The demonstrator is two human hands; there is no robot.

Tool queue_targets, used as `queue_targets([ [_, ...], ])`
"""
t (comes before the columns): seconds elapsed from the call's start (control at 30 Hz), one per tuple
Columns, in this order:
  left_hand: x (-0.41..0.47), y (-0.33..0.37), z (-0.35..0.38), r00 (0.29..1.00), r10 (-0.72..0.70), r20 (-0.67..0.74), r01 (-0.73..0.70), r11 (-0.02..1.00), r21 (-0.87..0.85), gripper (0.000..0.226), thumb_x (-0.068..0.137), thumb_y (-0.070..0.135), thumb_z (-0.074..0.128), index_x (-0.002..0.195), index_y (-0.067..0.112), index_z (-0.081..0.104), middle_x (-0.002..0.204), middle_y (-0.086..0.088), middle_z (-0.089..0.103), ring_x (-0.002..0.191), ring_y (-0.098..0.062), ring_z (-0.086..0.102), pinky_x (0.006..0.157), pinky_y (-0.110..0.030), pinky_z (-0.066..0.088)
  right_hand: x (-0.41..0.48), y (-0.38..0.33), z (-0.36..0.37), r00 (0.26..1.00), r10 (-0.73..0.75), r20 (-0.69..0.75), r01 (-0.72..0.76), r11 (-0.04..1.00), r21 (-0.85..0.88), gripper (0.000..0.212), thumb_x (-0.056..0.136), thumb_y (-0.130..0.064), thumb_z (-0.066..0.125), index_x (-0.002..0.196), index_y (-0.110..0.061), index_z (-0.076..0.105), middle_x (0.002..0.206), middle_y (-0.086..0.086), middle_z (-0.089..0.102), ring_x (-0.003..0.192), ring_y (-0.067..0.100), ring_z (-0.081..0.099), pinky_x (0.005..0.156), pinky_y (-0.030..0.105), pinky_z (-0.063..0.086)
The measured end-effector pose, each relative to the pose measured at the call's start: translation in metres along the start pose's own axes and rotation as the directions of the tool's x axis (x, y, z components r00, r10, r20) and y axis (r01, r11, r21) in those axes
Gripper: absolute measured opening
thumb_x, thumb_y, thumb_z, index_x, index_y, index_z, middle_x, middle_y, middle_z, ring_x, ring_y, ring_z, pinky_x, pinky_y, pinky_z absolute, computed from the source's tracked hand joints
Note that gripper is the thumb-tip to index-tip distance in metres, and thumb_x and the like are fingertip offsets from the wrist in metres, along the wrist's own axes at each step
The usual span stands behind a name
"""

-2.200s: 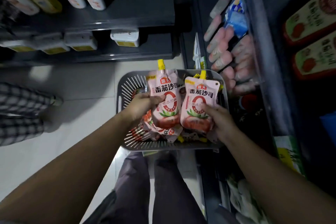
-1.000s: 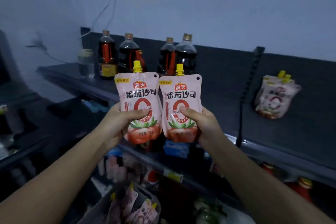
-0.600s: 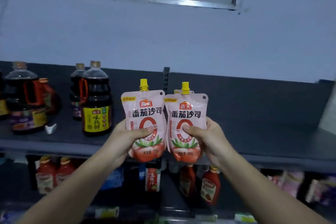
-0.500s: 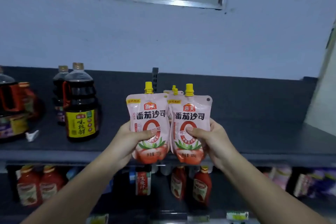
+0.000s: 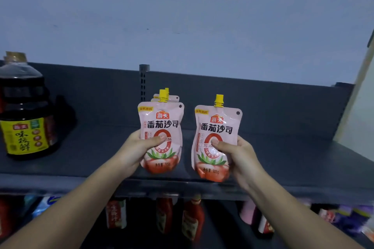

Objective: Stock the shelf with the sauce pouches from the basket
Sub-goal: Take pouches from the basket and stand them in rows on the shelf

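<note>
I hold two pink tomato sauce pouches with yellow caps upright over the dark top shelf (image 5: 283, 159). My left hand (image 5: 137, 147) grips the left pouch (image 5: 162, 123) by its lower half. My right hand (image 5: 238, 157) grips the right pouch (image 5: 217, 125) the same way. Behind the left pouch, other pouches (image 5: 172, 97) stand on the shelf against the back panel, only their tops and caps showing. The basket is out of view.
A large dark soy sauce bottle (image 5: 24, 111) with a yellow label stands at the shelf's left end. A slotted upright (image 5: 144, 81) divides the back panel. Red sauce bottles (image 5: 192, 216) and other packets fill the shelf below. A pale wall edge (image 5: 362, 95) bounds the right.
I lifted both pouches out of the basket up to the top shelf. Over the last half second my hands spread apart and the pouches moved in over the shelf.
</note>
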State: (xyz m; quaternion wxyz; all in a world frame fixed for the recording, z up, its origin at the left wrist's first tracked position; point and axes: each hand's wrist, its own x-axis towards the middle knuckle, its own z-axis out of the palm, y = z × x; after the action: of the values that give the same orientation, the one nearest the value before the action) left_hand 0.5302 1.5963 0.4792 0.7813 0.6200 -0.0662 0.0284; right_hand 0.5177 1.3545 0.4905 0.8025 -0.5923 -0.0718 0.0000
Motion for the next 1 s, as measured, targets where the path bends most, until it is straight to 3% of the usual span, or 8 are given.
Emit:
queue_targets([
  [0.17, 0.030, -0.015, -0.019, 0.995, -0.062, -0.074, 0.057, 0.996, -0.067, 0.037, 0.064, 0.012, 0.071, 0.101, 0.010, 0.067, 0.093, -0.011, 0.076, 0.082, -0.023, 0.074, 0.059, -0.029, 0.059, 0.037, 0.013, -0.003, 0.997, 0.044, 0.065, -0.042, 0.998, -0.043, 0.029, 0.073, 0.002, 0.071, 0.100, -0.008, 0.068, 0.094, 0.011, 0.076, 0.083, 0.029, 0.073, 0.062, 0.033, 0.059],
  [0.3, 0.055, -0.025, -0.039, 0.991, -0.102, -0.085, 0.103, 0.995, 0.003, 0.037, 0.065, 0.013, 0.072, 0.102, 0.011, 0.068, 0.097, -0.010, 0.075, 0.086, -0.023, 0.073, 0.066, -0.030, 0.056, 0.067, 0.029, 0.011, 0.992, 0.083, 0.090, -0.072, 0.991, -0.115, 0.028, 0.072, 0.000, 0.072, 0.097, -0.011, 0.068, 0.093, 0.009, 0.076, 0.084, 0.027, 0.073, 0.070, 0.038, 0.057],
  [0.4, 0.081, -0.024, -0.047, 0.990, -0.127, -0.054, 0.130, 0.990, 0.053, 0.035, 0.069, 0.011, 0.071, 0.104, 0.012, 0.068, 0.099, -0.010, 0.075, 0.092, -0.026, 0.072, 0.073, -0.036, 0.055, 0.086, 0.039, 0.024, 0.990, 0.082, 0.112, -0.068, 0.990, -0.121, 0.030, 0.070, 0.000, 0.074, 0.098, -0.009, 0.068, 0.094, 0.011, 0.076, 0.086, 0.030, 0.073, 0.075, 0.041, 0.057],
  [0.63, 0.131, -0.027, -0.050, 0.982, -0.142, 0.125, 0.133, 0.988, 0.074, 0.040, 0.065, 0.010, 0.072, 0.105, 0.016, 0.067, 0.105, -0.006, 0.074, 0.096, -0.023, 0.070, 0.072, -0.030, 0.056, 0.118, 0.055, 0.039, 0.988, 0.089, 0.128, -0.081, 0.995, -0.067, 0.035, 0.065, 0.003, 0.073, 0.099, -0.006, 0.067, 0.094, 0.015, 0.075, 0.085, 0.032, 0.072, 0.061, 0.036, 0.060],
  [0.83, 0.152, -0.037, -0.059, 0.980, -0.144, 0.135, 0.141, 0.989, 0.031, 0.035, 0.060, 0.006, 0.073, 0.094, 0.015, 0.070, 0.095, -0.005, 0.076, 0.087, -0.019, 0.073, 0.063, -0.027, 0.058, 0.128, 0.067, 0.030, 0.991, 0.076, 0.107, -0.076, 0.997, 0.004, 0.035, 0.059, -0.001, 0.074, 0.094, -0.006, 0.069, 0.097, 0.019, 0.073, 0.086, 0.035, 0.072, 0.065, 0.039, 0.059],
  [1.0, 0.154, -0.034, -0.063, 0.981, -0.140, 0.133, 0.122, 0.983, 0.138, 0.035, 0.061, 0.009, 0.074, 0.093, 0.020, 0.069, 0.095, 0.000, 0.076, 0.089, -0.015, 0.072, 0.069, -0.027, 0.056, 0.130, 0.063, 0.017, 0.985, 0.080, 0.151, -0.076, 0.997, -0.035, 0.037, 0.061, -0.004, 0.074, 0.097, -0.005, 0.068, 0.100, 0.020, 0.073, 0.089, 0.035, 0.071, 0.069, 0.040, 0.059],
])
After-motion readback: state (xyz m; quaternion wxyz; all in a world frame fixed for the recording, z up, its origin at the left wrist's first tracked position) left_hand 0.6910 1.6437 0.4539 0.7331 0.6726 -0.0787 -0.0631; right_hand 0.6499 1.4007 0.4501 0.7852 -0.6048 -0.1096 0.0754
